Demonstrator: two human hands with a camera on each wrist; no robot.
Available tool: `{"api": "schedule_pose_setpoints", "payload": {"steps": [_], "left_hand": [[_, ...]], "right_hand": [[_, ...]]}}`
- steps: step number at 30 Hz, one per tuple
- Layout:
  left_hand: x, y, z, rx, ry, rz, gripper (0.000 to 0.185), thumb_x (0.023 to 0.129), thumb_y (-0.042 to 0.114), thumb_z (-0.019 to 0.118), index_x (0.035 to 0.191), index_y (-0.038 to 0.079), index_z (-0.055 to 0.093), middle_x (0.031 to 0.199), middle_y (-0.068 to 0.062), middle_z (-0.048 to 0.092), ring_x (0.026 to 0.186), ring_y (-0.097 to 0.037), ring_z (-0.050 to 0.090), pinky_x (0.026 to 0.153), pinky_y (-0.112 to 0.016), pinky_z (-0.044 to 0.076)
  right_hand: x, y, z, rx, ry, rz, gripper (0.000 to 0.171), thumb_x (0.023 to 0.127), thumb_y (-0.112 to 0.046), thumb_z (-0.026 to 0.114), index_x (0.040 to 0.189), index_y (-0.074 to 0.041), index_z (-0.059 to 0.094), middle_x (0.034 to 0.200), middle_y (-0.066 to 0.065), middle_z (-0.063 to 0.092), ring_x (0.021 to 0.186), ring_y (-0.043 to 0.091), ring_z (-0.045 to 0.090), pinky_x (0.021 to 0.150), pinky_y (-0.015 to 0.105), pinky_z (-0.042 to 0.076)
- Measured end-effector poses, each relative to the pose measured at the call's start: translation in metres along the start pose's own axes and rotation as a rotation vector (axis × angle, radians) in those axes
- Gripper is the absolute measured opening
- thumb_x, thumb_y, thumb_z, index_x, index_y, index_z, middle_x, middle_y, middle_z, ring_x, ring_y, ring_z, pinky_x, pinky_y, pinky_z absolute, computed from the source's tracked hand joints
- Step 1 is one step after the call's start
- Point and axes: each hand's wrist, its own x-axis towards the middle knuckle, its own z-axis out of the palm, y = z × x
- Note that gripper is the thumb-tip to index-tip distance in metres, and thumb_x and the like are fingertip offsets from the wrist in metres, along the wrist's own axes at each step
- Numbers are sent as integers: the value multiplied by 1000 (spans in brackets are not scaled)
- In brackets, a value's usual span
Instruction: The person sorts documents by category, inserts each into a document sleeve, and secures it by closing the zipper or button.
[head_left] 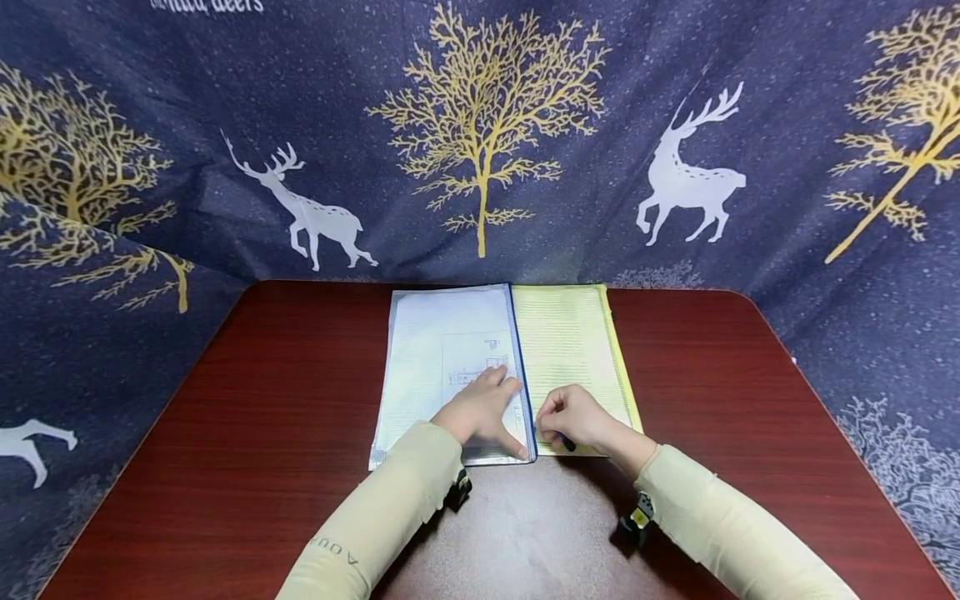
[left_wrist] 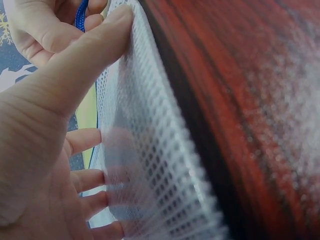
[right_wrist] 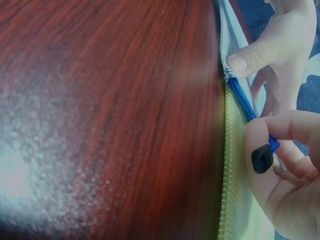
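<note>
A person in pale cream sleeves works at a dark red wood-grain table (head_left: pixel 247 417) with rounded corners, closed in on three sides by a navy fabric backdrop (head_left: pixel 570 208) printed with golden trees and white deer.

Under the left hand (head_left: pixel 480 412) lies a translucent white mesh zip pouch with a blue zipper edge (head_left: pixel 442 367), a printed sheet showing through it. The hand rests flat on the pouch's near right corner, fingers spread and relaxed, the thumb pressed along the corner by the zipper. The left wrist view shows the thumb tip on the mesh edge and the fingers lying straight on the mesh.

Just to the right of that hand, the right hand (head_left: pixel 573 417) is curled, thumb and forefinger pinching the blue zipper pull cord (right_wrist: pixel 250 107) at the near end of the zipper. A small black tab (right_wrist: pixel 262 158) sits against the forefinger in the right wrist view. Beneath the right hand, and reaching away from it toward the backdrop, lies a yellow mesh zip pouch holding lined paper (head_left: pixel 573 350), side by side with the white pouch and touching it along the blue zipper.

Both pouches lie flat on the table, beyond the person's wrists. A small black device is strapped under each wrist.
</note>
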Motion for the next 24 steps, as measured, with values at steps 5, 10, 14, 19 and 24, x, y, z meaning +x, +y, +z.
{"api": "schedule_pose_setpoints", "payload": {"steps": [5, 10, 14, 19, 24], "left_hand": [[1, -2, 2, 28, 13, 30, 110, 53, 63, 82, 142, 17, 37, 155, -14, 22, 145, -32, 18, 116, -43, 23], [1, -2, 1, 34, 18, 34, 109, 53, 62, 82, 141, 16, 37, 155, -15, 22, 144, -31, 19, 116, -42, 24], [0, -1, 1, 34, 20, 33, 109, 53, 62, 83, 141, 16, 38, 155, -15, 23, 144, -31, 20, 116, -43, 25], [0, -1, 1, 38, 15, 32, 109, 54, 62, 82, 142, 16, 37, 155, -15, 22, 144, -31, 19, 116, -43, 24], [0, -1, 1, 41, 11, 30, 111, 54, 63, 81, 143, 16, 35, 156, -15, 21, 144, -32, 19, 116, -44, 23]], "right_hand": [[2, 0, 0, -11, 14, -6, 4, 74, 7, 59, 75, 10, 61, 54, 3, 57, 47, 11, 54, 47, 24, 48], [4, 1, 0, -6, 19, 1, 4, 75, 7, 59, 76, 10, 61, 54, 4, 57, 48, 11, 55, 48, 25, 50], [6, 1, 0, 4, 20, 5, 4, 75, 7, 59, 77, 10, 60, 55, 4, 57, 48, 12, 54, 48, 25, 50], [7, 1, -1, 4, 25, 10, 3, 76, 7, 60, 76, 10, 60, 55, 4, 57, 47, 12, 54, 47, 25, 49], [9, 1, -1, 0, 37, 18, 3, 76, 7, 59, 75, 9, 61, 54, 3, 56, 47, 12, 53, 46, 24, 48]]}}
